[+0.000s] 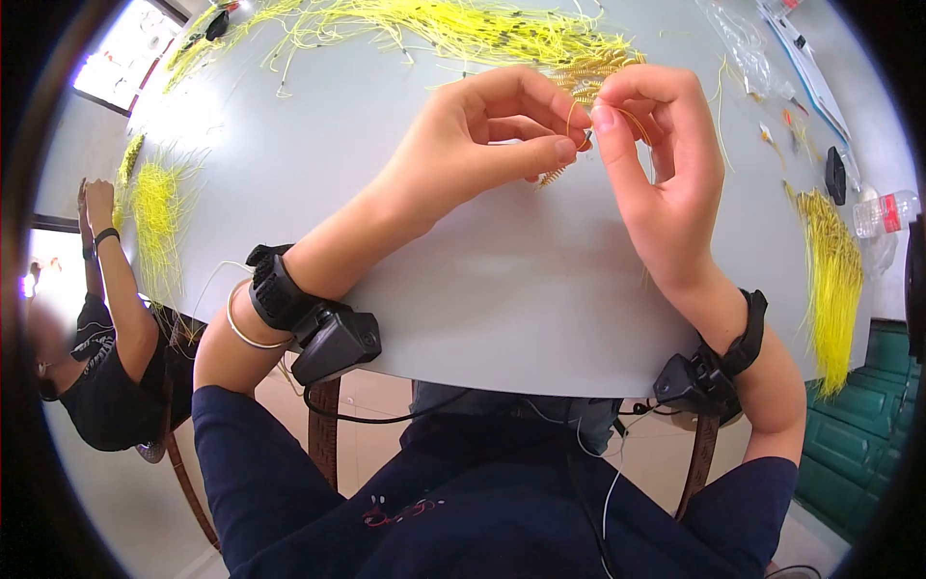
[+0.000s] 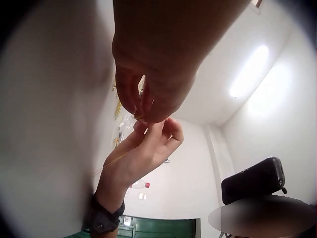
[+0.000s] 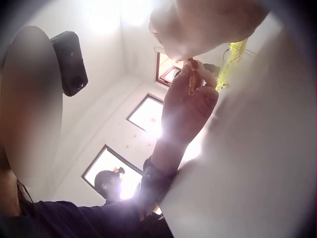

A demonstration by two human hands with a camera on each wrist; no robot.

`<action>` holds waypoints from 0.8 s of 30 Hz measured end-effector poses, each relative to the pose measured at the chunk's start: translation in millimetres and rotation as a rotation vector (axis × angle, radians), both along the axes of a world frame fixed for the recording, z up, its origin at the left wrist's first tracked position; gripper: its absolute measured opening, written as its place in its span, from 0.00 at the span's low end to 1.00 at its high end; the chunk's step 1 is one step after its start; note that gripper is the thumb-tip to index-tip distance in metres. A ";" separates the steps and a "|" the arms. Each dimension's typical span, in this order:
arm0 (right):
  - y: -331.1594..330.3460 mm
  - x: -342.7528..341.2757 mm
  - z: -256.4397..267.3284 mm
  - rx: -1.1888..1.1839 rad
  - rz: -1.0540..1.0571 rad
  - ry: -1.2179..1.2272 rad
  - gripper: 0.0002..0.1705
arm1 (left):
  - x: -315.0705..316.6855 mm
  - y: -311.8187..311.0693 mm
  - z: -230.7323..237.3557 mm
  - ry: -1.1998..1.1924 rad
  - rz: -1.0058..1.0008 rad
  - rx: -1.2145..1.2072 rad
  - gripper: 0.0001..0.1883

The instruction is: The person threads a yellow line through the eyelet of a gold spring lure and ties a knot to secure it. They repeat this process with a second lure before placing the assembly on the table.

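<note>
Above the grey table, my left hand pinches a small gold coil spring between thumb and fingers. The spring hangs below the fingertips, and a little ring at its end shows in the right wrist view, where the gold spring lies against the left fingers. Close beside it, my right hand pinches a thin yellow cord with thumb and index finger, the cord bowing into a loop. Both sets of fingertips nearly meet, so the join of cord and spring is mostly hidden. Behind the hands lie more gold springs.
A long heap of yellow cords spreads along the table's far side. Other yellow bundles lie at the left and right. A plastic bottle and a black object stand near the right edge. Another person sits at left.
</note>
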State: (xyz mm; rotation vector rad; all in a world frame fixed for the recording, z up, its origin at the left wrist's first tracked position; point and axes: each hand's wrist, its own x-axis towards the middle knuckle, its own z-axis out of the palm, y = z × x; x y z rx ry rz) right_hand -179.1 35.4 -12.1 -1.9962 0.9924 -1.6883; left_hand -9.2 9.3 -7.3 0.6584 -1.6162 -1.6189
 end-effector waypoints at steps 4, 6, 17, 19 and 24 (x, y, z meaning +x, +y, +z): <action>-0.2 1.5 -0.4 -0.034 0.038 -0.015 0.06 | -0.8 0.2 1.5 -0.023 -0.043 0.039 0.09; 0.0 1.1 -0.2 -0.036 0.044 -0.016 0.06 | -0.9 -0.2 0.8 -0.032 -0.050 0.040 0.09; -2.2 -2.1 -3.0 -0.068 0.064 -0.042 0.06 | -2.0 -2.1 -5.2 0.012 -0.098 -0.006 0.09; -1.8 -2.6 -1.6 -0.058 0.061 -0.052 0.06 | -1.8 -1.7 -4.4 0.012 -0.090 0.007 0.09; -1.6 -4.4 -1.3 -0.043 0.063 -0.054 0.06 | 1.1 -1.1 0.5 -0.035 -0.113 0.089 0.08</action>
